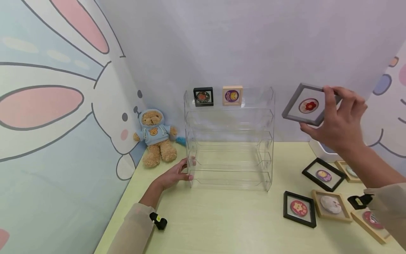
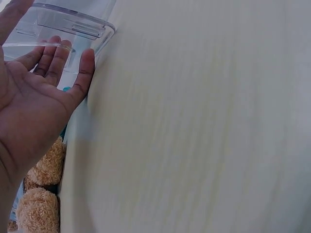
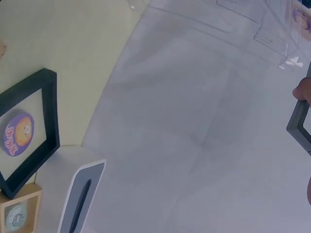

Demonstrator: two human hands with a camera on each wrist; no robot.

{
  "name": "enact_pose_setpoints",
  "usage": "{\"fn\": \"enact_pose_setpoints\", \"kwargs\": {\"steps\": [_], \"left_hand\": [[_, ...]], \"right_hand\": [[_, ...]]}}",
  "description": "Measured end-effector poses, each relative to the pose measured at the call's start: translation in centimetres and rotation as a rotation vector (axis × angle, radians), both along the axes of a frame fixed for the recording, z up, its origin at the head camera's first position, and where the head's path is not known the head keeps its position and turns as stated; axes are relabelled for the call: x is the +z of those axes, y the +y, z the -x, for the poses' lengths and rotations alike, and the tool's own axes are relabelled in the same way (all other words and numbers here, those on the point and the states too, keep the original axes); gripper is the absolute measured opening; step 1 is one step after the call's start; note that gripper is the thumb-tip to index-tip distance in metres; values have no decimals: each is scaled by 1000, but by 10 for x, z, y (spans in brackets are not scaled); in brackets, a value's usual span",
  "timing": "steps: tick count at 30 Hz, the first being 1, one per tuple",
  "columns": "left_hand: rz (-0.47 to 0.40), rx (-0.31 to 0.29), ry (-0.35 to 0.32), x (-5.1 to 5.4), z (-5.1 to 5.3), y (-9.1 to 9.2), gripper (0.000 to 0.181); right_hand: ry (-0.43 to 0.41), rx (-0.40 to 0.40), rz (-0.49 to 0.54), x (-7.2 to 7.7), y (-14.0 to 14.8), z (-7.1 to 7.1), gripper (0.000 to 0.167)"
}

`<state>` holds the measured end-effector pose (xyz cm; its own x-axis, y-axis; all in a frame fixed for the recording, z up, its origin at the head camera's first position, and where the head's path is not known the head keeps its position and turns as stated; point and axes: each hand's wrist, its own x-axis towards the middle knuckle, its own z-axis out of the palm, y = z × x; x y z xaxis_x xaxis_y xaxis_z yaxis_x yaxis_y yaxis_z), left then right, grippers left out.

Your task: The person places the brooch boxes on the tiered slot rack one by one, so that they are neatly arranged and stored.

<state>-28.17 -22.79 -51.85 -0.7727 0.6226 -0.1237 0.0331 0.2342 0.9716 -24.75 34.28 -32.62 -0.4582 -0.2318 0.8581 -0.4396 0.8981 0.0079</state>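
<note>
My right hand (image 1: 344, 123) pinches a grey frame (image 1: 293, 102) with a red flower badge, held tilted in the air right of the clear tiered rack (image 1: 231, 171). In the right wrist view, only the corner of the grey frame (image 3: 297, 125) and parts of the fingers (image 3: 303, 91) show. My left hand (image 1: 172, 176) is at the rack's lower left side, thumb and fingers spread around its edge; in the left wrist view the hand (image 2: 41, 92) is beside the clear rack (image 2: 73, 22). A small black frame (image 1: 203, 96) and a small wooden frame (image 1: 232, 95) stand on the top tier.
A teddy bear (image 1: 155, 137) in a blue hoodie sits left of the rack, near a blue item (image 1: 181, 141). Black frames (image 1: 299, 224) and wooden frames (image 1: 333, 218) lie at the right, in front of a white container (image 1: 320, 151).
</note>
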Motion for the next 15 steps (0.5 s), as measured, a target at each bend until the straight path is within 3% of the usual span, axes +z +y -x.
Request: {"fn": "enact_pose_setpoints", "kwargs": {"steps": [5,15], "left_hand": [[-4,4,-2,0,1,1,92],[-22,-1,-15,0,0,0,93]], "right_hand": [[84,83,-15,6,-30,7,118],[116,151,-210,14,-94,24,131]]}}
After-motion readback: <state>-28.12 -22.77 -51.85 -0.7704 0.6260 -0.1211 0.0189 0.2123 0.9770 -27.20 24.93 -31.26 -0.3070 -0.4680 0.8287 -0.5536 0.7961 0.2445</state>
